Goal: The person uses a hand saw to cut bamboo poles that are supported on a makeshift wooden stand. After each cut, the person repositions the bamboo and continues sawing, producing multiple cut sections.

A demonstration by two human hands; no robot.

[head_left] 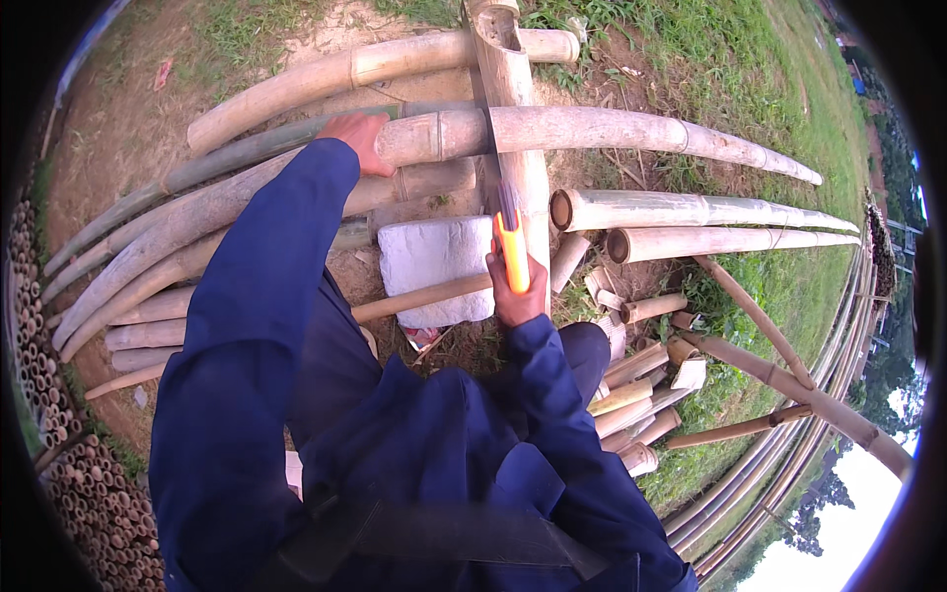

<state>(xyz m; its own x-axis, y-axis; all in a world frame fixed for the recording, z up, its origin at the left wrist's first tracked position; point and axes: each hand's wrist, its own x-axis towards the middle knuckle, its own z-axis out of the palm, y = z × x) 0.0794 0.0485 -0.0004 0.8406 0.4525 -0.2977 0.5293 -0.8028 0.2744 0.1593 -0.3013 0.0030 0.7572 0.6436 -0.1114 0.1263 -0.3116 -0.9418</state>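
Observation:
A long bamboo pole [577,128] runs across in front of me, resting on an upright-lying thicker bamboo [534,202]. My left hand [357,138] is wrapped over the pole, left of the saw. In my right hand [521,289] is the orange handle of a hand saw [513,252], the fingers closed round it. Its dark blade stands across the pole and reaches beyond its far side; how deep the teeth sit in the bamboo I cannot tell.
Under the pole is a whitish block [439,261]. Two cut poles [710,210] lie at the right, above several short bamboo pieces [631,400]. A bamboo frame [769,373] stands at the far right. Stacked bamboo ends [99,493] fill the lower left.

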